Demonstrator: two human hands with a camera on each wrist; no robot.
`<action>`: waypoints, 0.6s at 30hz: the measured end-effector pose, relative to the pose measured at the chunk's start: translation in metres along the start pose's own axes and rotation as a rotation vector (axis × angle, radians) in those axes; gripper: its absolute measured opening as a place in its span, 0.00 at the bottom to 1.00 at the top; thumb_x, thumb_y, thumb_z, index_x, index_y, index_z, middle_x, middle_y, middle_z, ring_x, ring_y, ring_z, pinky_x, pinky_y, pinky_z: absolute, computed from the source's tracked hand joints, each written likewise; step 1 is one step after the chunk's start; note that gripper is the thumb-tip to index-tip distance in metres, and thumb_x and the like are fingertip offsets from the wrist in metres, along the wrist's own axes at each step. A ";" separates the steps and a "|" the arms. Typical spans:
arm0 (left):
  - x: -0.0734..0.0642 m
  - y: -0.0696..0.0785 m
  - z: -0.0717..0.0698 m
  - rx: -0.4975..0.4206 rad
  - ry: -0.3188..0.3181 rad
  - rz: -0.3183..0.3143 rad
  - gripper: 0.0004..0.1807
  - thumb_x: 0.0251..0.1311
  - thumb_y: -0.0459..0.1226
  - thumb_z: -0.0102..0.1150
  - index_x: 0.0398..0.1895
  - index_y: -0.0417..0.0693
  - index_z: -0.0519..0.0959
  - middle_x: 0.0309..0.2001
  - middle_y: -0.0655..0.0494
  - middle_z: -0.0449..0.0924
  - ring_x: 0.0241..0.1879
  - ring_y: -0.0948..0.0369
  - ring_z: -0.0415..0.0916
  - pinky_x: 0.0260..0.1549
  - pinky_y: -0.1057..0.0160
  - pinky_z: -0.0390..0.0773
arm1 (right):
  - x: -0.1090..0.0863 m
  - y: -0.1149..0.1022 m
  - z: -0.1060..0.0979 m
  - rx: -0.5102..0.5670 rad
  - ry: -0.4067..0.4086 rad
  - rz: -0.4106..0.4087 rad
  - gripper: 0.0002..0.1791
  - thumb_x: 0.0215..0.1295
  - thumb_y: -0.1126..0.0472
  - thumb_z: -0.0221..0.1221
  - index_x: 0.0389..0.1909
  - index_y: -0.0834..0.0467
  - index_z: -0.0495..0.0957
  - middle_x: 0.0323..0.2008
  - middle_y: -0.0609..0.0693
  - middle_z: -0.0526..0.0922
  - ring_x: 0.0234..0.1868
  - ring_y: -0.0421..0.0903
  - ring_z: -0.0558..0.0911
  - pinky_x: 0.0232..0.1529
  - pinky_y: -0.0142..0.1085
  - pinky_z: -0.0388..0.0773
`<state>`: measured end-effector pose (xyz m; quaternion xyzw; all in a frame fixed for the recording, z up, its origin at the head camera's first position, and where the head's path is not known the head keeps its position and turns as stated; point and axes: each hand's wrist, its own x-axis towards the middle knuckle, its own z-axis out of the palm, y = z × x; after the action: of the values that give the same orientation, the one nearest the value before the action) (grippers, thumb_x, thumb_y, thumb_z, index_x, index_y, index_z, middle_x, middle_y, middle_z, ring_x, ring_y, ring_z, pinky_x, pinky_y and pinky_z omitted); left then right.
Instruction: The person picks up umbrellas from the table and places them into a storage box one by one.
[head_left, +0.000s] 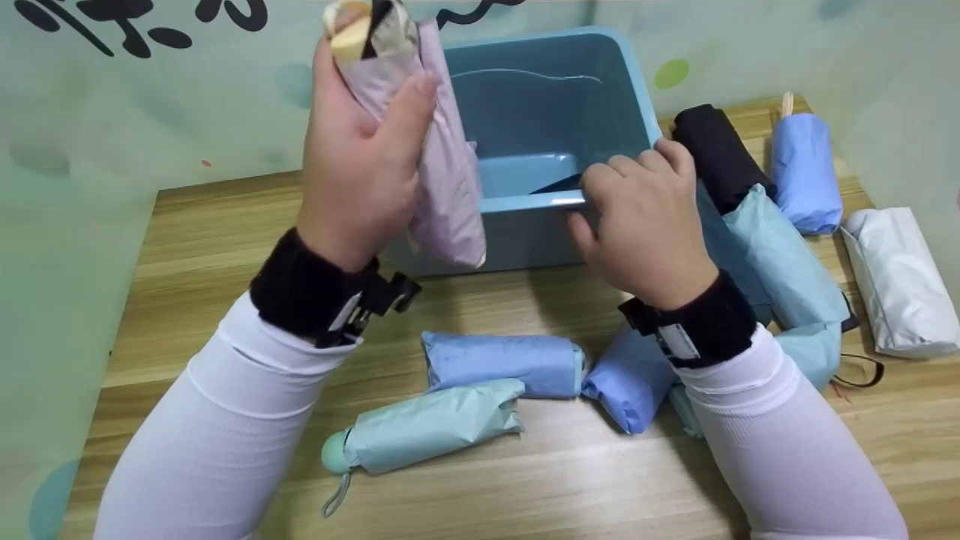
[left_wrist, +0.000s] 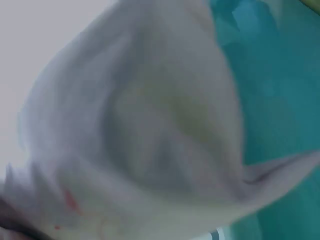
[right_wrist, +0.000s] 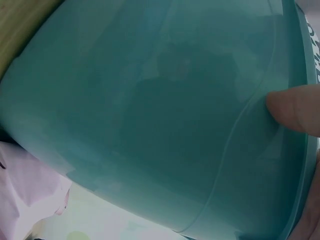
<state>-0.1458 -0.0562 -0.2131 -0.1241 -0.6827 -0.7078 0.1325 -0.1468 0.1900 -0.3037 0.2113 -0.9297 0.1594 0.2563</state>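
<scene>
My left hand (head_left: 367, 172) grips a lilac folded umbrella (head_left: 450, 172) in its sleeve, thumb across its upper part. Held steeply, the umbrella overlaps the left side of a blue plastic bin (head_left: 637, 82); its pale yellow handle (head_left: 351, 39) points up. Close up in the left wrist view, its fabric (left_wrist: 150, 125) is blurred. My right hand (head_left: 645, 217) grips the bin's near rim at the right corner, fingers over the edge. Its thumb (right_wrist: 295, 107) presses the outer wall in the right wrist view. Something dark (head_left: 559, 184) lies inside the bin, partly hidden by the rim and right hand.
On the wooden table (head_left: 217, 225) lie a blue umbrella (head_left: 502, 364) and a mint one (head_left: 435, 424) in front. Right of the bin are black (head_left: 724, 157), blue (head_left: 806, 172), pale teal (head_left: 787, 255) and white (head_left: 904, 281) ones. Another blue one (head_left: 630, 382) is partly under my right forearm.
</scene>
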 end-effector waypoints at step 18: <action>0.014 -0.008 0.011 0.220 0.008 -0.004 0.42 0.67 0.33 0.63 0.79 0.42 0.50 0.54 0.50 0.72 0.52 0.56 0.78 0.54 0.60 0.84 | 0.000 0.000 -0.001 -0.005 -0.034 0.019 0.13 0.65 0.58 0.63 0.29 0.64 0.77 0.27 0.61 0.79 0.35 0.63 0.74 0.70 0.64 0.60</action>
<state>-0.1616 -0.0454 -0.2150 -0.1047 -0.7558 -0.6295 0.1468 -0.1469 0.1902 -0.3031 0.2046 -0.9362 0.1561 0.2395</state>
